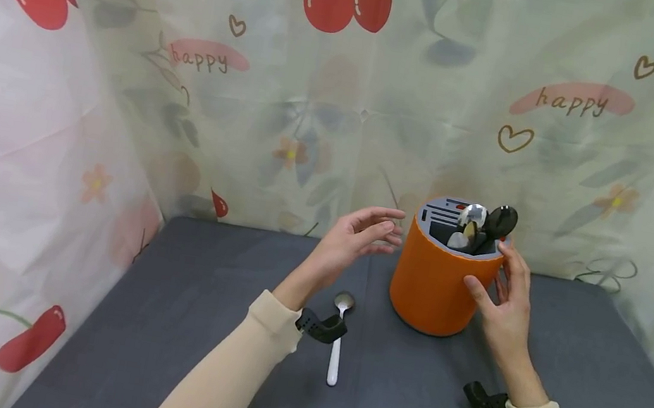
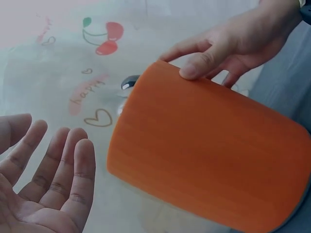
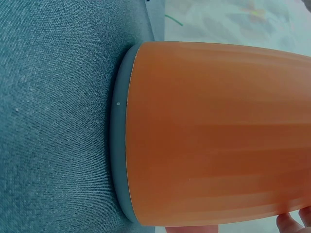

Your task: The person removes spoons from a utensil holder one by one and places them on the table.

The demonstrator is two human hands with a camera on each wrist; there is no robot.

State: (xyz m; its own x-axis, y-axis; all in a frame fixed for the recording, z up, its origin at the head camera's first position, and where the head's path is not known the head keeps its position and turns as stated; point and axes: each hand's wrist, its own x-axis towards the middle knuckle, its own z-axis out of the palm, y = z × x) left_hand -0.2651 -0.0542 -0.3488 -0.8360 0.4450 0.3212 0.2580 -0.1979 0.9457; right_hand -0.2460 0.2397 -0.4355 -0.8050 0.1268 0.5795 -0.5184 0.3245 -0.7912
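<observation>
An orange utensil holder [image 1: 439, 286] with a grey slotted top stands upright on the dark cloth. Out of its larger opening stick several utensils, among them a black spoon [image 1: 500, 221] and a shiny metal spoon [image 1: 473, 216]. My right hand [image 1: 506, 304] grips its right side near the rim, thumb on the front and fingers around the far side. To the left of the rim, my left hand [image 1: 363, 235] hovers apart from the holder, fingers loosely extended and holding nothing. Below my left hand, a spoon [image 1: 336, 348] with a white handle lies on the cloth, partly crossed by the wrist strap.
Dark grey cloth [image 1: 211, 285] covers the table. A printed curtain [image 1: 351, 129] with cherries and hearts hangs behind it, close to the holder, and another stretch [image 1: 52, 153] runs along the left side. Black straps [image 1: 485, 399] sit on both wrists.
</observation>
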